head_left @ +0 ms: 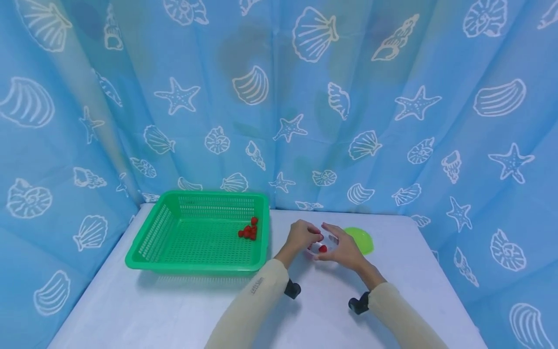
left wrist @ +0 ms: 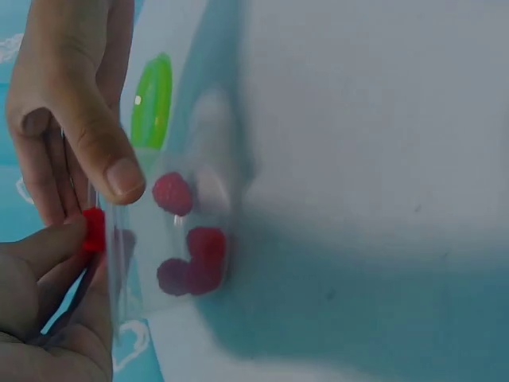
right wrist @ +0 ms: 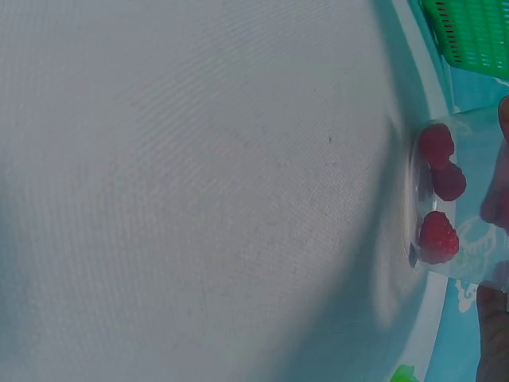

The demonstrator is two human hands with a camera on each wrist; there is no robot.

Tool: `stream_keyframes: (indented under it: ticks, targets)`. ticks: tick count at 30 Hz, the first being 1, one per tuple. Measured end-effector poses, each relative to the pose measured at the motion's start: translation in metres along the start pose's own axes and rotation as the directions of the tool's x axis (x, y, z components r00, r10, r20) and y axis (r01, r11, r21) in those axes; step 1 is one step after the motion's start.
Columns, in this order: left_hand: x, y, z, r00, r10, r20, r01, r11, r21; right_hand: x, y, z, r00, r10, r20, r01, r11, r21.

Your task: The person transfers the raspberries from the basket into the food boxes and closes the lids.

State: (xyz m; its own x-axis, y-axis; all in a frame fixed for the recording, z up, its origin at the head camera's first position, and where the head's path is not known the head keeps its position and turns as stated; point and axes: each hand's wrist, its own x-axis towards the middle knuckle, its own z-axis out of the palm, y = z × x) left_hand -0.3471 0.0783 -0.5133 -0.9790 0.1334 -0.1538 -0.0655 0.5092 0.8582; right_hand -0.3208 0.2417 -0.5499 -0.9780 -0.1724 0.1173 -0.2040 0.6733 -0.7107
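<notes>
My left hand [head_left: 302,236] pinches a raspberry [left wrist: 95,231] between thumb and fingers, at the mouth of a clear plastic cup [left wrist: 143,286]. From the other side, my right hand [head_left: 347,249] holds this cup, its thumb pressed along the rim in the left wrist view. Several red raspberries [right wrist: 439,237] lie at the bottom of the cup, seen through its wall. Right beyond the right hand lies a bright green round lid [head_left: 362,240], partly hidden by that hand in the head view.
A green plastic basket [head_left: 196,267] stands on the left of the white table [head_left: 322,315]. More raspberries [head_left: 247,232] are gathered at its right side. Behind the table hangs a blue curtain [head_left: 279,160] with white shells.
</notes>
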Motion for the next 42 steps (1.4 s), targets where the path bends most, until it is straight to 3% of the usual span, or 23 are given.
stream_keyframes:
  ticks: [6, 13, 22, 34, 38, 42]
  targets:
    - [0.006, 0.009, 0.003, 0.996, -0.074, 0.039, 0.070, 0.992, 0.103, -0.002, 0.002, 0.001, 0.999, 0.036, 0.018, -0.036, 0.999, 0.035]
    - [0.010, 0.017, 0.011, 0.994, -0.106, 0.024, 0.098, 0.967, 0.236, -0.001, -0.002, -0.002, 1.000, -0.017, 0.026, 0.015, 0.998, 0.067]
    - [0.015, 0.013, 0.022, 0.989, -0.147, 0.000, 0.140, 0.941, 0.310, 0.001, -0.002, 0.002, 1.000, 0.001, 0.029, -0.003, 0.998, 0.055]
    - [0.011, 0.015, 0.013, 0.997, -0.055, 0.052, 0.034, 0.940, 0.338, 0.000, -0.004, -0.002, 1.000, 0.000, 0.019, -0.001, 0.998, 0.065]
    - [0.007, 0.022, -0.002, 0.997, -0.004, 0.076, -0.023, 0.936, 0.351, 0.000, -0.005, -0.001, 0.999, 0.031, 0.016, -0.032, 0.997, 0.071]
    - [0.004, 0.030, -0.026, 0.993, 0.086, 0.083, -0.109, 0.930, 0.351, -0.001, -0.007, 0.000, 0.998, 0.062, 0.007, -0.062, 0.996, 0.058]
